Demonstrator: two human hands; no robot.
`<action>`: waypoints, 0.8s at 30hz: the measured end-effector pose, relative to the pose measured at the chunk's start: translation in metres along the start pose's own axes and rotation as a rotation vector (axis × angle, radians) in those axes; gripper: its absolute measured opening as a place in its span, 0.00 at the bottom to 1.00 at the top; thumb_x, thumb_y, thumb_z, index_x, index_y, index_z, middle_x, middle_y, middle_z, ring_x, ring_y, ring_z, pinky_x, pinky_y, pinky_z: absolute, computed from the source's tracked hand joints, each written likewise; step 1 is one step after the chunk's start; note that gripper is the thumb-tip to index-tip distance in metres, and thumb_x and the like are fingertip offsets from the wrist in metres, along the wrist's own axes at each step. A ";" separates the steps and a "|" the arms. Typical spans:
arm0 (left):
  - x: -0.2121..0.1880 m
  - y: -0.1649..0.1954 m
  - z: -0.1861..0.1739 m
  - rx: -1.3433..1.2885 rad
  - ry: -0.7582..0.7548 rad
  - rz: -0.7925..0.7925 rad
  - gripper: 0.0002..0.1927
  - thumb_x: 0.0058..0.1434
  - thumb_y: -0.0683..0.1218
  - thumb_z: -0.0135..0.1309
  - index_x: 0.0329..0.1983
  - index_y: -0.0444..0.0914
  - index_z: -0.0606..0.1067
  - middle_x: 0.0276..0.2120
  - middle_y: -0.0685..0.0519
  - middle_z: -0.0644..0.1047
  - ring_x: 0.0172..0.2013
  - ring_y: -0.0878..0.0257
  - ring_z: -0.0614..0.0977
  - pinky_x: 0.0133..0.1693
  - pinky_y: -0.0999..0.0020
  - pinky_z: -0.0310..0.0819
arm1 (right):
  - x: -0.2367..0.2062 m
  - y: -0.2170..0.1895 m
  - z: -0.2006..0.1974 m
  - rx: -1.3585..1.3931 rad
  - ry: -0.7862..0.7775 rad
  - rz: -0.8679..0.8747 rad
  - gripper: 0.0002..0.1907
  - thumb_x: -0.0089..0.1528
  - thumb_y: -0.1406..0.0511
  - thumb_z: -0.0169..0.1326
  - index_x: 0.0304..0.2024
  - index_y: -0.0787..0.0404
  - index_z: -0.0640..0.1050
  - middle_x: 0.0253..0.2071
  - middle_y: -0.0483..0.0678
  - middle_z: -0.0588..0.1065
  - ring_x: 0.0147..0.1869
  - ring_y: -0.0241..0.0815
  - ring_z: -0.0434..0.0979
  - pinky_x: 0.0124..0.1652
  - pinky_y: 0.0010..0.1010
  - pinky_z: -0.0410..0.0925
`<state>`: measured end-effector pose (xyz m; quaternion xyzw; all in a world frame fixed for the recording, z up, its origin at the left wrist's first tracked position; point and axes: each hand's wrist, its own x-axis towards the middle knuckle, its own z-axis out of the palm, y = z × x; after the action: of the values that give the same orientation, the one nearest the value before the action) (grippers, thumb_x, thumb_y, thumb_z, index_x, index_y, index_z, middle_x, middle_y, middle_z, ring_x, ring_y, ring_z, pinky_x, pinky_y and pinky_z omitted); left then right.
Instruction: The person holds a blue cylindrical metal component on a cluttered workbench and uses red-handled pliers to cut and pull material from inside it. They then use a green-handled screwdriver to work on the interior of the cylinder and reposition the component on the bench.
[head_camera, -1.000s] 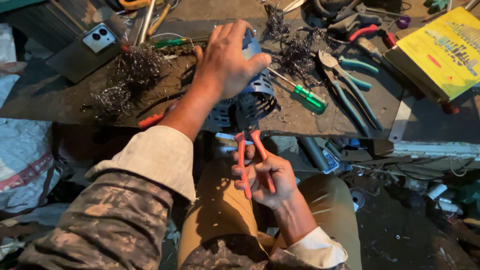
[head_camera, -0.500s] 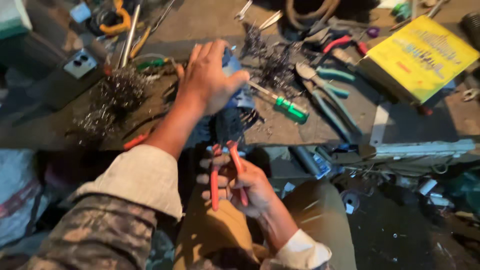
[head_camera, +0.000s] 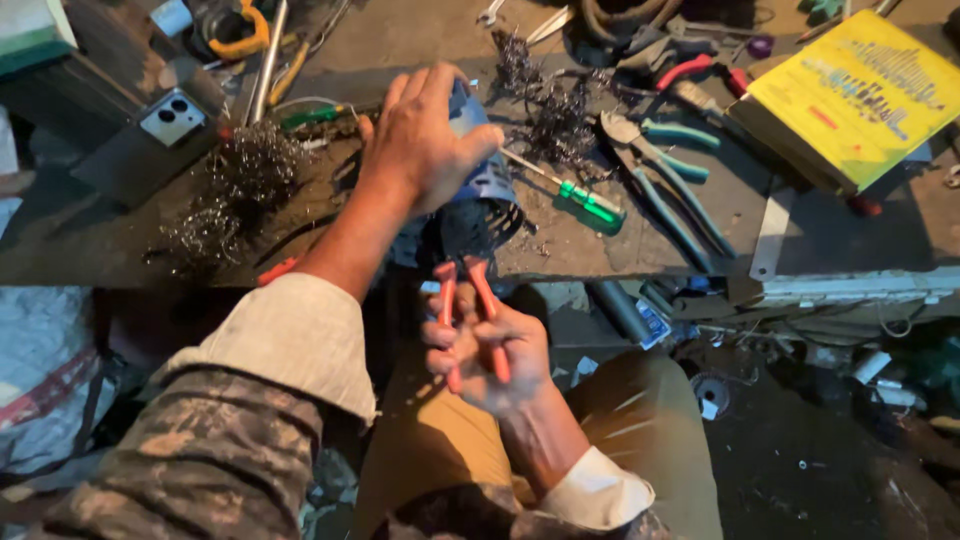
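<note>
My left hand (head_camera: 425, 140) presses down on a blue motor housing (head_camera: 485, 195) at the front edge of the dark workbench (head_camera: 600, 250), fingers wrapped over its top. Just below the edge, my right hand (head_camera: 490, 350) grips a pair of red-handled pliers (head_camera: 470, 300). Their jaws point up into the dark open end of the housing, where the tips are hidden. Tangled cut wire (head_camera: 235, 190) lies in a pile to the left of the housing.
On the bench lie a green-handled screwdriver (head_camera: 585, 200), teal-handled pliers (head_camera: 665, 175), red-handled pliers (head_camera: 690, 75), more wire scraps (head_camera: 555, 110), a yellow box (head_camera: 850, 90) at far right and a phone (head_camera: 170, 120) at left. Clutter covers the floor at right.
The view shifted slightly; both hands stay on the housing and pliers, with the pliers' handles now closer together and pointing straighter up.
</note>
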<state>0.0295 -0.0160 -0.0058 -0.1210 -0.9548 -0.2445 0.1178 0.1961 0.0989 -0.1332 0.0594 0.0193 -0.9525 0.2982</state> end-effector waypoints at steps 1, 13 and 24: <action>0.000 -0.001 0.001 0.004 0.004 -0.008 0.32 0.53 0.63 0.62 0.54 0.43 0.70 0.56 0.50 0.75 0.62 0.46 0.69 0.53 0.28 0.59 | 0.003 0.001 0.001 -0.216 0.095 -0.034 0.33 0.46 0.77 0.48 0.55 0.60 0.71 0.44 0.55 0.70 0.33 0.47 0.73 0.29 0.41 0.70; 0.008 0.008 0.017 0.014 -0.005 0.005 0.32 0.52 0.63 0.60 0.53 0.41 0.70 0.56 0.48 0.74 0.62 0.45 0.69 0.52 0.21 0.57 | 0.017 -0.008 0.022 -2.332 0.382 -0.609 0.20 0.57 0.68 0.58 0.50 0.70 0.73 0.39 0.66 0.74 0.38 0.64 0.79 0.35 0.50 0.73; 0.010 -0.001 0.017 -0.008 0.004 0.061 0.32 0.54 0.62 0.60 0.55 0.40 0.70 0.56 0.43 0.74 0.61 0.41 0.69 0.57 0.34 0.63 | 0.016 -0.031 0.023 -1.315 0.196 -0.034 0.11 0.53 0.74 0.50 0.39 0.67 0.70 0.23 0.53 0.70 0.18 0.44 0.71 0.16 0.36 0.64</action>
<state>0.0169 -0.0063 -0.0176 -0.1501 -0.9494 -0.2450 0.1264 0.1634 0.1139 -0.1127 -0.0490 0.6242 -0.7372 0.2539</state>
